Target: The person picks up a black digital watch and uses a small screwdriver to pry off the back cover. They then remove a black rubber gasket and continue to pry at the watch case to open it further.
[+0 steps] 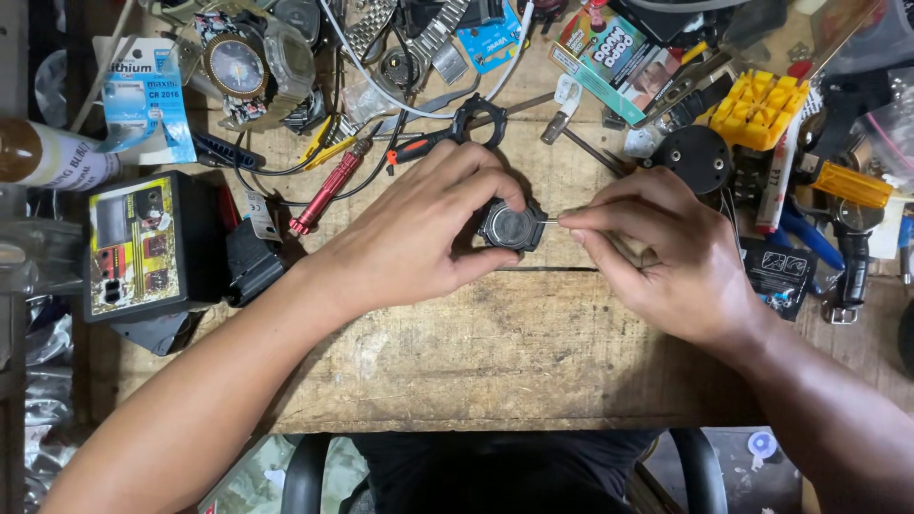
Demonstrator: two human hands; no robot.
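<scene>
Watch case (512, 227) pinched in left hand (419, 238) fingertips, right hand (666, 257) beside it

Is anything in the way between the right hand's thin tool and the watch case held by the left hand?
Nothing visible. The left hand steadies the watch case on the wooden bench; the right hand pinches a thin tool whose tip already reaches the case's edge.

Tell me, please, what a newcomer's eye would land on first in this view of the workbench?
Most likely the two hands meeting mid-bench: the left hand grips a small dark watch case while the right hand brings a thin metal tool to its edge. Next, the bright yellow plastic holder at upper right, and the large round-faced wristwatch in the clutter at upper left.
</scene>
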